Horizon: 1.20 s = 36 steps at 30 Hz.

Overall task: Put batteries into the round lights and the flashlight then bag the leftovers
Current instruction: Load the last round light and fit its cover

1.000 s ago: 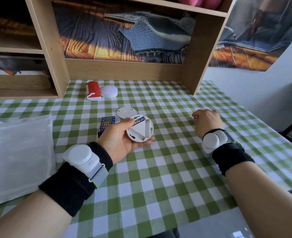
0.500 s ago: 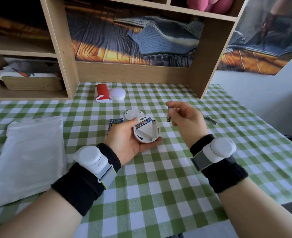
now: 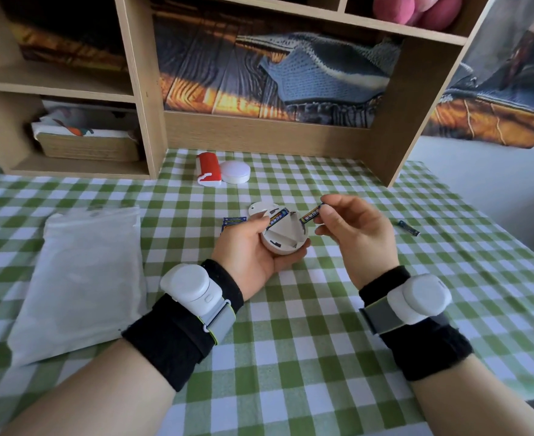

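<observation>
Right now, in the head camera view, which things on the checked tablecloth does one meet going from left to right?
White bag → red flashlight → open round light held in the left hand → battery pinched by the right hand → loose battery on the cloth.

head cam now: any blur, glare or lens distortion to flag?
Head view: wide-angle bowing bends the shelf uprights and stretches the forearms; daylight is soft, no harsh glare; the battery pinched by the right hand is slightly smeared, its label unreadable; the round light stays fairly sharp.
</observation>
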Each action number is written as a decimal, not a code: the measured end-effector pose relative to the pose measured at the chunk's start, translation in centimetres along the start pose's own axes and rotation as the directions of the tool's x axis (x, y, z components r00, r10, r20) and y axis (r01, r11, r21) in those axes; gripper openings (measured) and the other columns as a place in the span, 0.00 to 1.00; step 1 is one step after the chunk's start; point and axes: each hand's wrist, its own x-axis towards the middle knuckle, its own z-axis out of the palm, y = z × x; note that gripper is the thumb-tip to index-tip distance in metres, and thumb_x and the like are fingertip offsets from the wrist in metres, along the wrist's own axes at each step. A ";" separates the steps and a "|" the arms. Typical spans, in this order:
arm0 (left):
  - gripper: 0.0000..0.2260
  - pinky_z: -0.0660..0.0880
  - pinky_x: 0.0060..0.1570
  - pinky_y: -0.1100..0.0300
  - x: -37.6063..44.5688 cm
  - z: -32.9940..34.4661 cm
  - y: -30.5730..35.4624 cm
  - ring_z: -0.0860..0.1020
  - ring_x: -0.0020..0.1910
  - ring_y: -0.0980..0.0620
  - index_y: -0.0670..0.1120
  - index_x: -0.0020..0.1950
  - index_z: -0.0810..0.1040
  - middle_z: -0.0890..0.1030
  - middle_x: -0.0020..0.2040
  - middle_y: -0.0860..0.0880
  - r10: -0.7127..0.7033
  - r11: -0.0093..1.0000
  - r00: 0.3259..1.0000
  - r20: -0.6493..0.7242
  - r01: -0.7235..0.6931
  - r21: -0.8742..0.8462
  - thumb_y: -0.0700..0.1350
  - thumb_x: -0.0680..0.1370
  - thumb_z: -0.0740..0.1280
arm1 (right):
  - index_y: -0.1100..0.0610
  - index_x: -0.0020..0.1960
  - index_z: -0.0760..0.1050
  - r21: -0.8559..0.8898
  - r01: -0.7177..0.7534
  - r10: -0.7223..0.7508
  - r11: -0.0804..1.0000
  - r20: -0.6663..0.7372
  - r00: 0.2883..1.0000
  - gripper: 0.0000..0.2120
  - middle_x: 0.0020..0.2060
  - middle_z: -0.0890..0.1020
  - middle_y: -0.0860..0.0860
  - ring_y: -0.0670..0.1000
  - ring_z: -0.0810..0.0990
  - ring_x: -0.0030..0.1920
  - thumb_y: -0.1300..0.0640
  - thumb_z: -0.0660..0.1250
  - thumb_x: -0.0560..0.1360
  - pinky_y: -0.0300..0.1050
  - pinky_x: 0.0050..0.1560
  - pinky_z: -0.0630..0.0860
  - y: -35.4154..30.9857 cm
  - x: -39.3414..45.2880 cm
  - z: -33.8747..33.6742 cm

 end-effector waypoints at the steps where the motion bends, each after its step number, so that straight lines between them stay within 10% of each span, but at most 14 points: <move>1: 0.21 0.73 0.63 0.40 0.1 -0.1 0.0 0.73 0.66 0.30 0.38 0.74 0.66 0.75 0.67 0.34 0.017 1.000 1.000 -0.005 -0.017 0.014 0.44 0.83 0.55 | 0.59 0.49 0.80 -0.017 0.015 -0.015 1.000 -0.006 1.000 0.05 0.37 0.85 0.50 0.50 0.83 0.40 0.66 0.68 0.76 0.43 0.44 0.81 0.1 -0.1 0.1; 16: 0.17 0.69 0.66 0.36 -0.3 0.2 0.1 0.77 0.61 0.36 0.45 0.66 0.72 0.75 0.67 0.35 0.136 0.990 0.990 0.041 -0.137 0.015 0.35 0.81 0.54 | 0.50 0.42 0.80 -0.337 0.083 -0.065 0.938 0.062 0.996 0.06 0.40 0.85 0.45 0.50 0.83 0.42 0.59 0.76 0.71 0.45 0.46 0.81 1.5 -0.6 0.4; 23: 0.13 0.79 0.53 0.37 -0.4 0.3 0.0 0.81 0.49 0.38 0.46 0.55 0.71 0.79 0.55 0.36 0.245 0.952 0.970 -0.012 -0.238 0.192 0.29 0.78 0.61 | 0.51 0.44 0.82 -0.376 0.101 -0.055 0.921 0.129 0.990 0.03 0.44 0.84 0.49 0.48 0.82 0.45 0.57 0.75 0.72 0.49 0.51 0.80 1.9 -0.8 0.7; 36: 0.11 0.81 0.38 0.49 -0.5 0.3 -0.1 0.81 0.47 0.43 0.47 0.55 0.75 0.79 0.55 0.37 0.301 0.905 0.954 -0.015 -0.280 0.321 0.33 0.78 0.66 | 0.57 0.55 0.80 -0.168 0.005 0.041 0.986 0.267 0.963 0.09 0.46 0.84 0.51 0.54 0.81 0.44 0.61 0.72 0.75 0.36 0.39 0.77 1.7 -0.7 0.6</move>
